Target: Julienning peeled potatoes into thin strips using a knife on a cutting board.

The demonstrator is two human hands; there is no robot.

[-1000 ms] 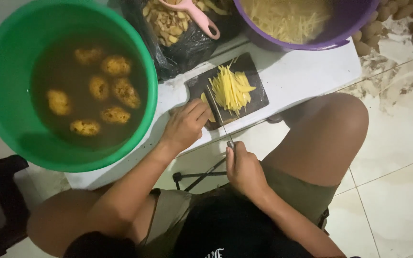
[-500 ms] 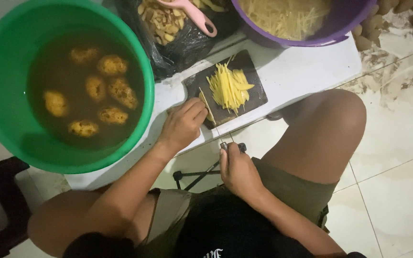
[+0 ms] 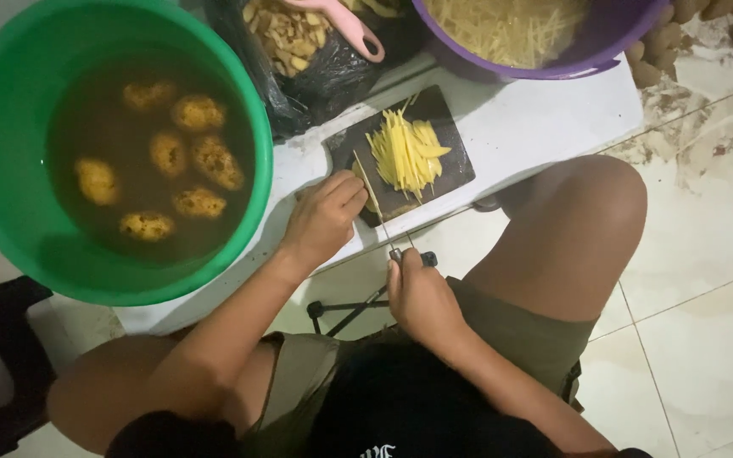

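Now right hand [image 3: 422, 297] gripping knife [image 3: 377, 208], left hand [image 3: 322, 219] steadying potato [image 3: 367, 197]

- left hand [image 3: 324, 216] is out in front, knuckles up, fingers curled under and pressed down, forearm running back to a bent elbow
- right hand [image 3: 422, 297] sits nearer the body, fist closed, index finger laid straight along the top
- both knees spread wide
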